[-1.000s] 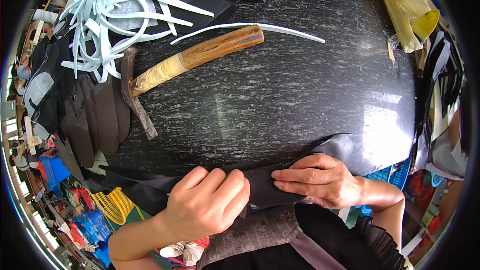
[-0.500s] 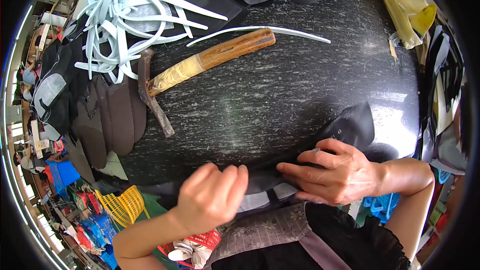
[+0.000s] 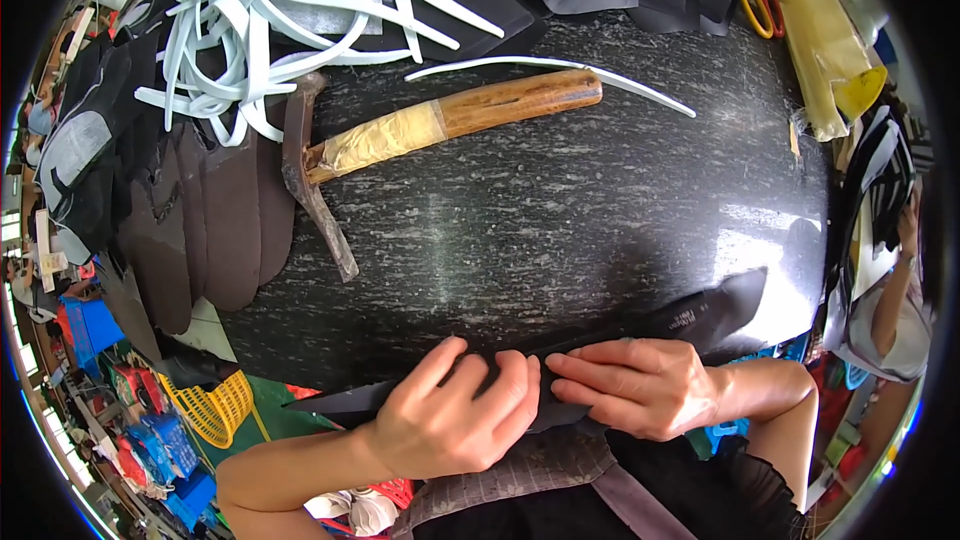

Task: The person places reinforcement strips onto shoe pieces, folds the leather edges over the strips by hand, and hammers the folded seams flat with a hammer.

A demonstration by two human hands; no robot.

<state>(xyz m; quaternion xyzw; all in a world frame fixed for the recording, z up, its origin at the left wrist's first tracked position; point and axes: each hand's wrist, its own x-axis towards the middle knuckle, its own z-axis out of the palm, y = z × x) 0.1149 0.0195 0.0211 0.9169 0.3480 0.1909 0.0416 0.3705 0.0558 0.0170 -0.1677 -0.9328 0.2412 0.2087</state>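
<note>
A long black piece of leather-like sheet (image 3: 700, 318) lies along the near edge of the table, folded or bent at its middle. Its pointed right end rests on the tabletop, and a narrow left end sticks out past the edge. My left hand (image 3: 455, 415) is closed on the sheet's middle with curled fingers. Right beside it, my right hand (image 3: 640, 385) pinches the same sheet, fingertips almost meeting those of the left. The part under the fingers is hidden. Beyond my hands a hammer (image 3: 510, 105) with a taped wooden handle lies on the table.
A heap of pale blue strips (image 3: 240, 40) sits at the far left, with one loose strip (image 3: 560, 64) behind the hammer. Dark insole-shaped pieces (image 3: 230, 220) overlap at the left. Orange-handled scissors (image 3: 765, 0) and a yellowish roll (image 3: 825, 50) are far right. A yellow basket (image 3: 215, 410) stands below.
My hands have come closer together along the sheet; the left has moved right and its fingers have come down onto it. The sheet's right end lies flatter. The view has shifted slightly.
</note>
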